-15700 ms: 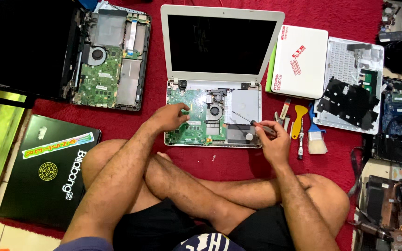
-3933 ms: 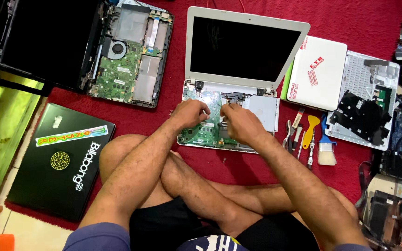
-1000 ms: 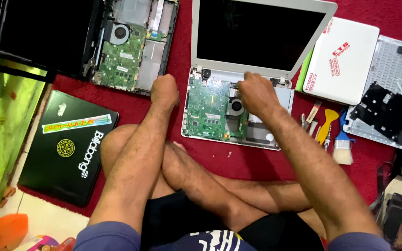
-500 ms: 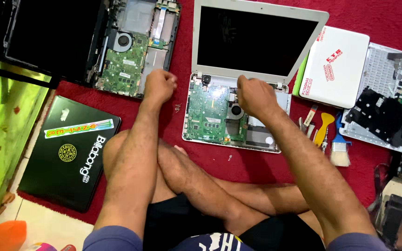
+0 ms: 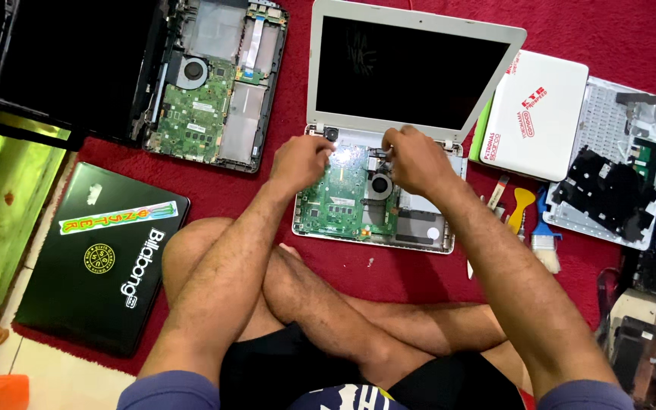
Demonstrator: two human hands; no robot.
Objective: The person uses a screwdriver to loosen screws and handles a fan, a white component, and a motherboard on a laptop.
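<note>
Red carpet (image 5: 389, 281) is covering the floor here, and a white laptop (image 5: 411, 76) with its base opened up is sitting in the upper middle of the frame, dark screen tilted back. Its green circuit board (image 5: 339, 201) and round fan (image 5: 380, 184) are lying exposed. The left hand (image 5: 299, 161) is resting on the upper left corner of the board with fingers curled in, though I can't tell if it's pinching anything. The right hand (image 5: 413, 158) is pressing down near the hinge at the top of the board, fingers bent and bunched, whatever's under them is hidden. Another gutted black laptop (image 5: 191, 76) is lying at the upper left, a closed black laptop with stickers (image 5: 100, 258) at the lower left. A white box (image 5: 537, 114), a yellow pry tool (image 5: 520, 209) and a small brush (image 5: 547, 247) are sitting to the right.
</note>
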